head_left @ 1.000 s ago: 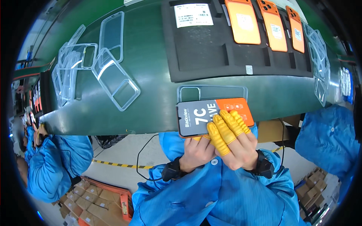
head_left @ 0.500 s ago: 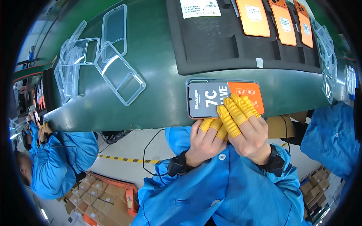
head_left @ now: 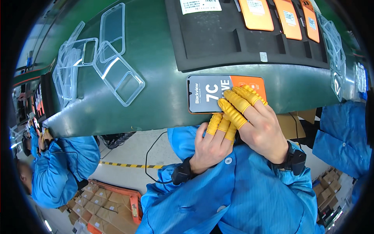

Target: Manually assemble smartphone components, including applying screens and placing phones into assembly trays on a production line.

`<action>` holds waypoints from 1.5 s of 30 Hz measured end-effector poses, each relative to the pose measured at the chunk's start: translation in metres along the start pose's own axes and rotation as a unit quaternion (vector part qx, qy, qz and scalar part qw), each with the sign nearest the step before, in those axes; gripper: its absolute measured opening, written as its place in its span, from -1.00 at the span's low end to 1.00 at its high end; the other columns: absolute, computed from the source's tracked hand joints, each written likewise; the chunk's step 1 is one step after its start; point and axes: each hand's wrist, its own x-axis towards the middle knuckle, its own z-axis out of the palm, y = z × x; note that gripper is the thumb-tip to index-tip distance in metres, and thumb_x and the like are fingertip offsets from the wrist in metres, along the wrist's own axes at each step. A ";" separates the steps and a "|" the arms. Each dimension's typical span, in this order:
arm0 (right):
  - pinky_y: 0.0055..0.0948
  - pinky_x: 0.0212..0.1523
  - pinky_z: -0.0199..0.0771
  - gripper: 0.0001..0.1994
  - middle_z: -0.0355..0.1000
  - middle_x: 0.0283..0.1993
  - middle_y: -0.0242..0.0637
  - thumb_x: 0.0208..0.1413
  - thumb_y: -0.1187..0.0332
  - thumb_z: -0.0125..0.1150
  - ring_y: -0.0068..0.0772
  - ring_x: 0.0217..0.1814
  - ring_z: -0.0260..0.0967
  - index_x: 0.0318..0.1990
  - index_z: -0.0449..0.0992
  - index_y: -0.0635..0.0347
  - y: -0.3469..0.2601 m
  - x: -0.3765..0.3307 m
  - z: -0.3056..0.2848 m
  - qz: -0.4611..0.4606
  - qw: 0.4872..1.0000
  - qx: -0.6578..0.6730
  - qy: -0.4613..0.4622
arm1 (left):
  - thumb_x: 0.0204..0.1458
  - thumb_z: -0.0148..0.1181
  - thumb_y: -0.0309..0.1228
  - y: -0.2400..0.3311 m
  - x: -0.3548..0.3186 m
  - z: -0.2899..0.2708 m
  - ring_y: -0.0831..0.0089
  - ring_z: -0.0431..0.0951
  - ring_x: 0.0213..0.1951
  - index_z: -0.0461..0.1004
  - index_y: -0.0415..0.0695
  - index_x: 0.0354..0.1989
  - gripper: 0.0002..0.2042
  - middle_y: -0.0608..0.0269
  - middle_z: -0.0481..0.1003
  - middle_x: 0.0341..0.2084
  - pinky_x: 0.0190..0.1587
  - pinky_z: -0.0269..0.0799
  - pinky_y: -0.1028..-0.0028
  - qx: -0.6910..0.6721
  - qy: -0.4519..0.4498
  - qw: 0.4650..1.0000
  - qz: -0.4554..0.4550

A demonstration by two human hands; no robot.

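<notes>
A smartphone (head_left: pixel 199 103) with a grey-and-orange printed film on its face lies lengthwise on the green table near its front edge. A thin clear rim, which looks like a case, shows along its far side. My right hand (head_left: pixel 261 130), in yellow finger cots, has its fingers over the phone's right half; its thumb is hidden. Just below the near edge is my left hand (head_left: pixel 212 146), its cotted fingers stretched toward the phone and its thumb beside them. The left fingertips are close to that edge, partly behind the right fingers.
Clear phone cases (head_left: pixel 119 74) lie in a loose pile at the left, and more clear cases (head_left: pixel 336 58) at the far right. A black foam tray (head_left: pixel 218 50) behind the phone holds several orange phones (head_left: pixel 257 17). A co-worker in blue (head_left: pixel 64 167) is at the left.
The view has shifted, so the table and cases appear higher and slightly left. My left fingers have drawn back from the phone's near edge. The clear rim beyond its far side shows less.
</notes>
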 end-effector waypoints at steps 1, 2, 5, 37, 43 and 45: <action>-0.32 0.02 0.55 -0.54 0.51 0.00 -0.15 -0.26 0.42 0.21 -0.19 0.07 0.47 -0.08 0.63 0.34 0.000 0.000 0.000 0.000 1.000 0.000 -0.001 | -0.08 0.32 -0.33 0.001 -0.001 0.000 0.22 0.53 -0.01 0.59 -0.19 -0.13 -0.68 0.15 0.56 -0.10 0.05 0.28 0.23 0.005 0.002 1.000 0.005; -0.32 0.02 0.55 -0.54 0.51 0.00 -0.15 -0.26 0.42 0.21 -0.19 0.07 0.47 -0.08 0.63 0.34 0.001 -0.001 0.002 0.000 1.000 0.000 -0.005 | -0.08 0.32 -0.32 0.000 -0.002 0.002 0.23 0.53 0.00 0.59 -0.18 -0.13 -0.67 0.16 0.56 -0.10 0.05 0.27 0.22 0.009 0.005 1.000 0.007; -0.30 0.02 0.56 -0.55 0.51 -0.01 -0.15 -0.25 0.41 0.21 -0.19 0.05 0.48 -0.09 0.63 0.34 0.005 -0.003 0.010 -0.006 1.000 0.005 0.012 | -0.02 0.22 -0.35 0.003 0.000 0.000 0.34 0.53 0.05 0.58 -0.13 -0.08 -0.69 0.20 0.55 -0.03 0.03 0.29 0.29 0.022 -0.002 1.000 -0.010; 0.14 0.38 0.16 -0.56 0.49 0.11 -0.08 -0.18 0.36 0.14 -0.02 0.23 0.39 -0.07 0.62 0.30 0.005 -0.039 0.023 -0.031 0.998 -0.043 0.020 | -0.07 0.38 -0.40 -0.029 0.051 -0.043 0.13 0.50 0.07 0.59 -0.16 -0.08 -0.66 0.16 0.55 -0.03 0.14 0.30 0.14 -0.035 0.056 0.998 -0.017; 0.11 0.31 0.26 -0.62 0.52 0.05 -0.08 -0.12 0.38 0.17 0.00 0.20 0.41 -0.09 0.63 0.29 -0.008 -0.056 0.008 -0.004 0.999 -0.038 0.021 | -0.04 0.28 -0.40 -0.037 0.063 -0.051 0.15 0.49 0.14 0.63 -0.13 -0.12 -0.73 0.23 0.58 -0.04 0.26 0.19 -0.01 -0.042 -0.119 0.989 0.076; 0.00 0.27 0.34 -0.66 0.53 0.01 -0.06 -0.05 0.46 0.21 0.02 0.18 0.42 -0.06 0.61 0.29 -0.026 -0.085 0.004 0.075 0.987 0.075 0.120 | -0.06 0.29 -0.40 -0.038 0.072 -0.055 0.16 0.50 0.13 0.63 -0.14 -0.12 -0.72 0.23 0.58 -0.04 0.25 0.19 0.00 -0.034 -0.131 0.986 0.094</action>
